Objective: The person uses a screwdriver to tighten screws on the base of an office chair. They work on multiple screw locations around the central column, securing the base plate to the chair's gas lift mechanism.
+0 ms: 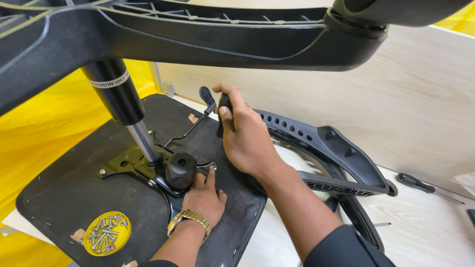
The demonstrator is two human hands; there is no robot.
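Note:
An upturned black chair seat (64,198) lies in front of me with a black metal tilt mechanism (136,165) on it. A gas lift cylinder (121,101) rises from the mechanism to the chair base (198,39) overhead. My left hand (204,198), with a gold watch on its wrist, rests flat on the seat and touches the mechanism beside its round black knob (180,169). My right hand (245,133) grips the black handle of a screwdriver (222,111), whose thin shaft points down at the mechanism. The lever paddle (207,95) sits just left of that handle.
A yellow lid (107,233) holding several screws lies on the seat's near corner. A black plastic backrest frame (336,158) lies to the right on the pale wooden floor. Another screwdriver (420,185) lies at far right. Yellow sheeting (34,133) covers the left.

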